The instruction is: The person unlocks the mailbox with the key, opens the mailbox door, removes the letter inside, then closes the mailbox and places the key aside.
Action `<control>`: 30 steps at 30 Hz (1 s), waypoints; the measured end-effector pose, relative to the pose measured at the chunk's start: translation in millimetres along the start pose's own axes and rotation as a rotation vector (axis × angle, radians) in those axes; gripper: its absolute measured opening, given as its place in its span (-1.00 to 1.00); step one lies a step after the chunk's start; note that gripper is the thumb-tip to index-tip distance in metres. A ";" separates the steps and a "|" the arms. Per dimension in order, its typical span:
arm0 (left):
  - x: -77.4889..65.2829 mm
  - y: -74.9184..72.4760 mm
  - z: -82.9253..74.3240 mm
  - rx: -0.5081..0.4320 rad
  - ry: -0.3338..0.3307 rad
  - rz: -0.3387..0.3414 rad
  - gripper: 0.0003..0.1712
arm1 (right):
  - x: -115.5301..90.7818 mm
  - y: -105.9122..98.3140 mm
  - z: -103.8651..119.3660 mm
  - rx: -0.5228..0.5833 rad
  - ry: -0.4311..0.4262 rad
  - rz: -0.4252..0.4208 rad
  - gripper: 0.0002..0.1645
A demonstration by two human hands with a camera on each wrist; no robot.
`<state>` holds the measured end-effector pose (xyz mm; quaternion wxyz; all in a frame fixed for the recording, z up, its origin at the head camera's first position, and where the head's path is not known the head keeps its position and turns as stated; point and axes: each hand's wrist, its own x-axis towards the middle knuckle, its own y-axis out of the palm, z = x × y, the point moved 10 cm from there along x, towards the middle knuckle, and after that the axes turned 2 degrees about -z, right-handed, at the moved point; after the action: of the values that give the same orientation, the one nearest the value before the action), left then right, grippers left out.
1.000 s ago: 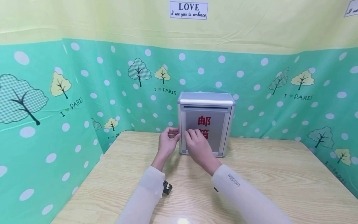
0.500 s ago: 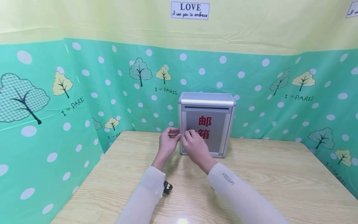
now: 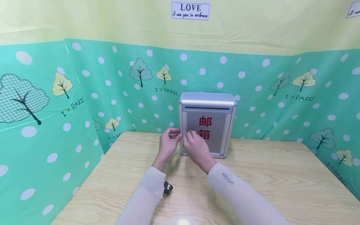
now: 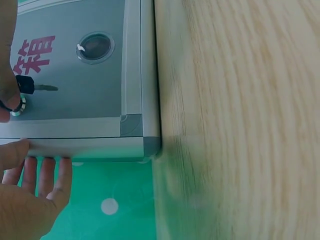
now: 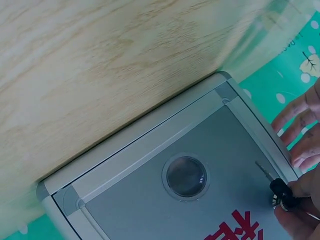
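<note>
A grey metal mailbox (image 3: 208, 102) with red characters stands upright on the table. My right hand (image 3: 196, 147) is at its front panel, near the left edge. Thumb and finger pinch a dark key right at the round silver lock (image 4: 20, 107); the hand hides most of that key. Beside it hangs a second key (image 5: 281, 189) with a black head, its bare blade pointing toward the box's bottom. My left hand (image 3: 167, 145) touches the mailbox's left side, thumb near the front edge and fairly straight fingers farther back along the side.
Low on the mailbox's front is a round window (image 5: 186, 176); a mail slot (image 3: 207, 108) runs across its top. Behind the wooden table (image 3: 261, 175) hangs a green and yellow patterned curtain (image 3: 242, 75). A small black device (image 3: 168, 188) shows beside the left sleeve.
My right hand has shifted slightly left along the front panel, toward the box's left edge, and its forearm has swung left. The left hand and the mailbox have stayed in place.
</note>
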<state>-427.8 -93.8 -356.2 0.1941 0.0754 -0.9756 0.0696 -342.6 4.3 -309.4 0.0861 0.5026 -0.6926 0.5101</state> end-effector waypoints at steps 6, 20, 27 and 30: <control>-1.2 -2.1 0.4 0.013 -0.017 0.001 -0.71 | 3.8 3.2 -9.5 0.158 0.137 0.045 -0.71; -1.8 1.5 1.6 0.009 -0.030 0.008 -0.72 | 0.6 3.4 -27.4 0.388 0.367 -0.034 -0.77; -2.2 1.4 2.0 0.007 -0.036 0.015 -0.72 | -4.2 4.5 -40.2 0.567 0.520 -0.095 -0.86; -2.1 1.6 1.5 0.005 -0.030 0.019 -0.72 | -6.4 5.2 -44.4 0.624 0.569 -0.110 -0.86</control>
<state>-426.7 -92.3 -358.6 0.1787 0.0679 -0.9788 0.0729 -361.0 43.3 -296.0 0.1449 0.3801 -0.4257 0.8083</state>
